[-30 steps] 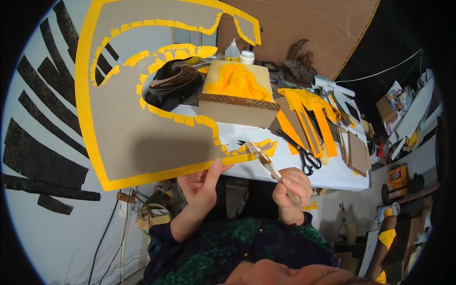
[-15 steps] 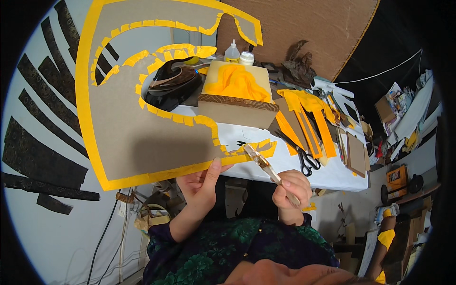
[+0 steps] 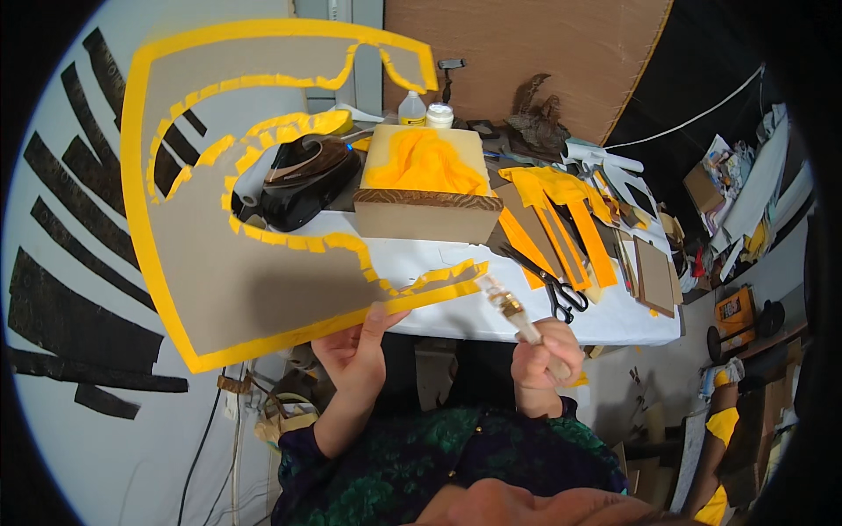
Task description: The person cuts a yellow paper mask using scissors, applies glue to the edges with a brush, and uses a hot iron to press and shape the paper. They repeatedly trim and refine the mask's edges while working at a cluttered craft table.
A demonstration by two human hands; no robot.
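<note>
My left hand (image 3: 355,358) grips the lower edge of a large grey-beige board cutout (image 3: 197,254), thumb on the near face, and holds it raised at the left. Yellow material is folded over its edges, in short snipped tabs along the curved cutouts. My right hand (image 3: 545,366) is closed around the handle of a flat paintbrush (image 3: 509,307). The brush points up and left, its pale bristles a little apart from the narrow tip of the cutout. Beyond it, a box (image 3: 430,215) with a wood-patterned front strip carries crumpled yellow fabric (image 3: 430,162).
A dark iron (image 3: 309,180) stands behind the cutout. Near the box are a clear bottle (image 3: 411,110) and a white jar (image 3: 439,116). Black scissors (image 3: 553,285) lie on the white-covered table (image 3: 421,307) beside yellow strips (image 3: 593,244). Dark patterned pieces (image 3: 74,307) hang at the left.
The cutout has shifted left and slightly down in view. The brush has moved right, away from the cutout's tip, and stands more steeply. Both hands keep their hold.
</note>
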